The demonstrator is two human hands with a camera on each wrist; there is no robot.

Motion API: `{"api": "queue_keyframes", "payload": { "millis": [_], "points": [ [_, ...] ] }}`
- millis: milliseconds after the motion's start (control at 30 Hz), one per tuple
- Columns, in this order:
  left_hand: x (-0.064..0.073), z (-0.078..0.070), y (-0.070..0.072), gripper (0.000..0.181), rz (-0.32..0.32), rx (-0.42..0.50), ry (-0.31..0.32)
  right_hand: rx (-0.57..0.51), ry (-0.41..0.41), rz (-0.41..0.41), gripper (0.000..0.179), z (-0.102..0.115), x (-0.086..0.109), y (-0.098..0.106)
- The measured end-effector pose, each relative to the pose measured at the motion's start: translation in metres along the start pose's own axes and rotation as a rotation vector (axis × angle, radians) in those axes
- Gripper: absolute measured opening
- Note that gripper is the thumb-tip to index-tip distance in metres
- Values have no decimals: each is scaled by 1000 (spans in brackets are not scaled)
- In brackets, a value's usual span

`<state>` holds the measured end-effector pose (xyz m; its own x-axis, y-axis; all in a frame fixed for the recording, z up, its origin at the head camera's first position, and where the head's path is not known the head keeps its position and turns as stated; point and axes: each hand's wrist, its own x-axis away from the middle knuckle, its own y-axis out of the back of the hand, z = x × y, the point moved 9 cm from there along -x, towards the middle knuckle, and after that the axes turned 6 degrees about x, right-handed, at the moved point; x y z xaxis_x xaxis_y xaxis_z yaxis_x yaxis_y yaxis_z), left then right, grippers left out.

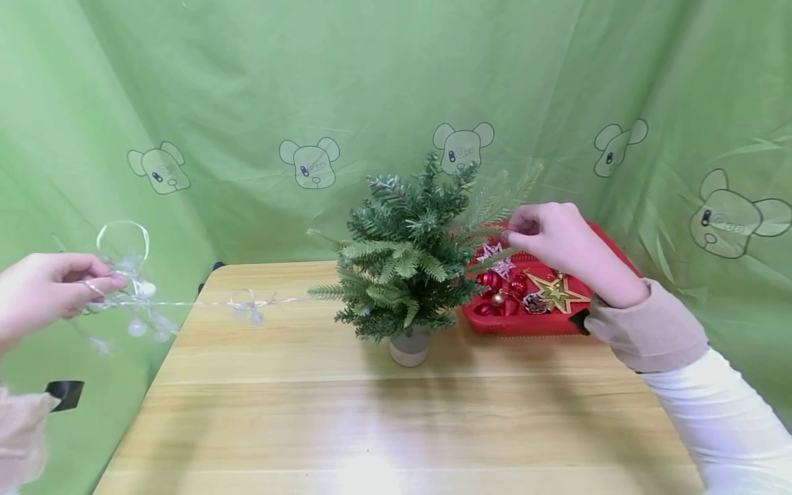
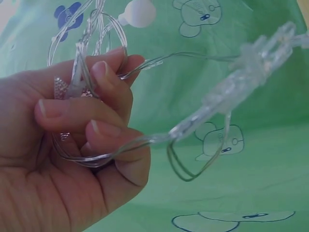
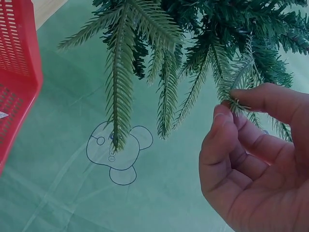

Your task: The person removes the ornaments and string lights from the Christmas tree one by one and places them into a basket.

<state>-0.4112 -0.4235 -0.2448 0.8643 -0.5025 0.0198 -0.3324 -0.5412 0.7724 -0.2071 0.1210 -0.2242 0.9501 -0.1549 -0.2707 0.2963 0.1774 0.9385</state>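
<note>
A small artificial Christmas tree stands upright on the table in a pale round pot. My left hand, off the table's left edge, holds a bundled string of lights with clear wire and white round bulbs. In the left wrist view the fingers curl around the wire loops, and a white bulb hangs beyond them. One strand stretches from this bundle to the tree's left side, where branches hide its end. My right hand pinches the tip of a branch between thumb and finger at the tree's right side.
Behind the right forearm sits a red basket on the table. Inside are a gold star, a silver snowflake, a pine cone and several red baubles. Green cloth with bear faces hangs around the table.
</note>
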Motion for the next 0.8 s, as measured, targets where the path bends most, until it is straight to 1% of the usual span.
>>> {"api": "queue_keyframes", "payload": {
  "millis": [67,200,267,333,433,533,600,667,767,800],
  "points": [
    [3,4,5,11,-39,58,-11,2,13,-3,14,0,-1,0],
    [11,13,13,15,-101,136,-40,3,22,-5,15,0,-2,0],
    [15,14,15,18,-118,139,-55,2,26,-5,16,0,-2,-1],
    [19,12,16,19,-124,136,-66,-2,36,-9,16,2,-1,-1],
    [22,2,18,22,-145,171,-94,-18,56,-16,15,7,3,-3],
    [26,-13,20,27,-172,249,-132,-55,79,-14,13,13,7,-5],
    [28,-24,21,30,-199,287,-152,-79,88,-15,12,17,10,-7],
    [30,-33,21,32,-209,317,-168,-91,95,-24,13,20,12,-8],
    [32,-44,21,31,-239,282,-162,-86,100,-42,15,23,15,-8],
    [32,-47,20,30,-240,274,-162,-79,102,-47,16,24,17,-7]
  ]
}}
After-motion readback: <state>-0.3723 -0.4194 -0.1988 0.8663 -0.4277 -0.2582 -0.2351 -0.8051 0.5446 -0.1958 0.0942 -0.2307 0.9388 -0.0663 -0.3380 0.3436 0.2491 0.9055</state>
